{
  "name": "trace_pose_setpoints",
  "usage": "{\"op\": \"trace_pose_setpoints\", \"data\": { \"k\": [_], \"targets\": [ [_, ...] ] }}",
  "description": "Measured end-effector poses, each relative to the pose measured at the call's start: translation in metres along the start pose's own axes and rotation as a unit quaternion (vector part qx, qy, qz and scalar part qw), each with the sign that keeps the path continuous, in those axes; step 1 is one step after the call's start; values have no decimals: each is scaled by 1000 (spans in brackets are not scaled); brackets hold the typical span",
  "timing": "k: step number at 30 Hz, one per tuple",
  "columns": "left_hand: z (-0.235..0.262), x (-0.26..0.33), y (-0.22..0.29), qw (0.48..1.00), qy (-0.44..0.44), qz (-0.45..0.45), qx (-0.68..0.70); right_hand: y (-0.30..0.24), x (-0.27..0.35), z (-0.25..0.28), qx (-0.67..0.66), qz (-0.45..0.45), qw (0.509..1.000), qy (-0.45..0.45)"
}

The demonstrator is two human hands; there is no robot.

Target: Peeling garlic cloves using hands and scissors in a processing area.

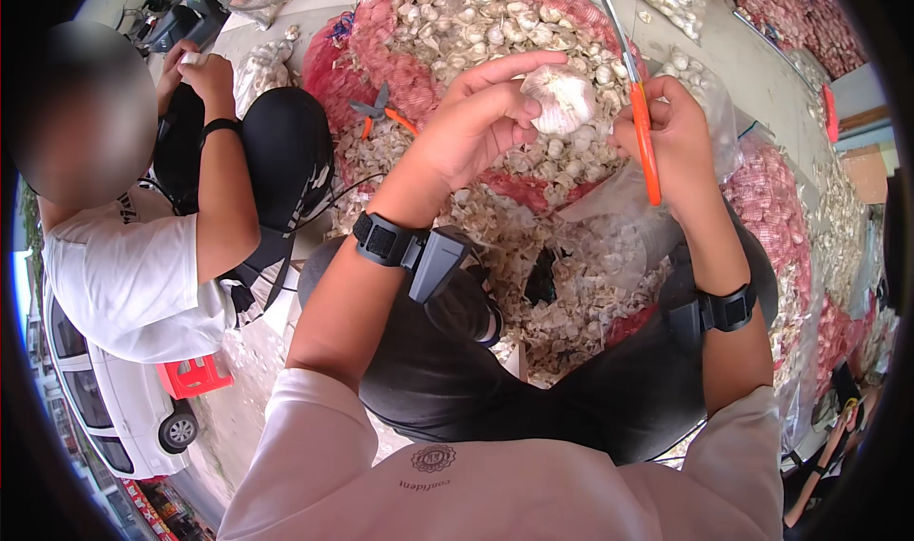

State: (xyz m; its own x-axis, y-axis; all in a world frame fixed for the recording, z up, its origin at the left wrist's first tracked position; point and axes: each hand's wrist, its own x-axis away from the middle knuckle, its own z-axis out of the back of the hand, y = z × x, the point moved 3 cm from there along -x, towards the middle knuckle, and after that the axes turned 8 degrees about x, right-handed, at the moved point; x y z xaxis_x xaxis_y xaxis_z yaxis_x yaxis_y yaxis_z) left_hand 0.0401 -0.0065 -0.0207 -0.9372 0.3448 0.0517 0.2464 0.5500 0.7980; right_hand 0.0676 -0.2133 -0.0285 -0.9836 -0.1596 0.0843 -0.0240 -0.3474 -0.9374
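Observation:
In my left hand (476, 118) a whitish garlic bulb (560, 98) is gripped between thumb and fingers, over a heap of loose garlic. My right hand (671, 137) is closed round a tool with a long orange handle (643, 146) and a narrow metal part pointing up and away. Its exact kind is not clear, as the far end runs out of the picture. The tool is a little to the right of the bulb and apart from it. Below both hands spreads a pile of garlic bulbs and peelings (571, 332).
A pink mesh sack (390, 18) lies open round the garlic heap. On it rest orange-handled pruning shears (381, 113). At the left sits another person (143, 265), hands raised together. More pink sacks (776, 198) stand at the right. A red stool (195, 376) is behind that person.

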Motion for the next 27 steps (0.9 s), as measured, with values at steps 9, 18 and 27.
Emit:
{"op": "trace_pose_setpoints", "data": {
  "k": [9, 18, 27],
  "targets": [
    [1, -2, -5, 1000, 2, 14, -20, -25, 17, 2, -173, -14, 985, -18],
    [2, 2, -5, 987, 1, -31, -158, -22, 11, -23, -134, 55, 989, -5],
    [5, 12, 9, 988, 23, -52, -142, -26, 5, -34, -169, 88, 982, 4]
  ]
}}
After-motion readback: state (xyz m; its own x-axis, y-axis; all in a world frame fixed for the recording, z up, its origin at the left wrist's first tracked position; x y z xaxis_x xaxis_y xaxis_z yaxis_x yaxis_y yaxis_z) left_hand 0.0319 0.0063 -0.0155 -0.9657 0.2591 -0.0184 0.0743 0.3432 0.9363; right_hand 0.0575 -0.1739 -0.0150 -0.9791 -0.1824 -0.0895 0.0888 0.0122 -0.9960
